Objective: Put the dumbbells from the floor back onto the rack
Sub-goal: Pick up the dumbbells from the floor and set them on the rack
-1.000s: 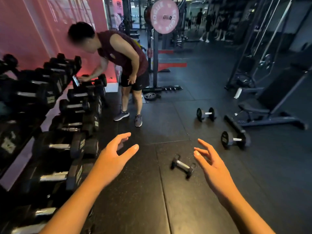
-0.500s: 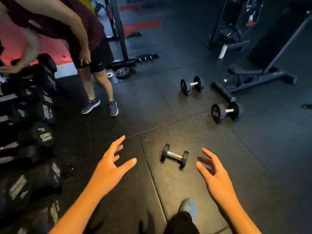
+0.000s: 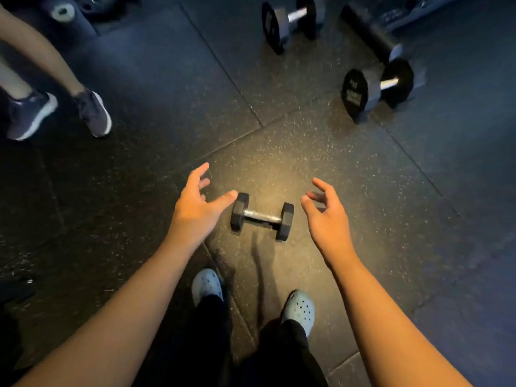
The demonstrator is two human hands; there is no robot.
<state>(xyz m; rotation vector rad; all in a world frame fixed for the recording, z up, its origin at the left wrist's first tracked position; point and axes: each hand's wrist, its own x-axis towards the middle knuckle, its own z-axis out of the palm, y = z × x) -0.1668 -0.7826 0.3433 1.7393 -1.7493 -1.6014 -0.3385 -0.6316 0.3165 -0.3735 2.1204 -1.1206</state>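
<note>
Three dumbbells are lying on the rubber floor tiles [image 3: 363,191], none racked yet, and the rack itself isn't showing in this view. Nearest is a small hex dumbbell [image 3: 262,216], sitting flat just ahead of the wearer's pale clogs [image 3: 300,310] w/ its chrome handle facing up, so it's the easy first pick. Both hands are hanging over it, one per side: left hand [image 3: 195,208] w/ fingers spread and thumb tip just beside the left hex head (touching or not, can't tell), right hand [image 3: 326,216] loosely curled, fingers apart, gripping nothing, a bit off the right head. Neither is holding anything; they're looking set to close on it. Two bigger round-head dumbbells are waiting further out, one [image 3: 377,88] front-right, another [image 3: 290,20] near the top edge, prob. left for later trips. Someone else's sneakers [image 3: 93,113] are standing well apart at left, worth minding when carrying.
</note>
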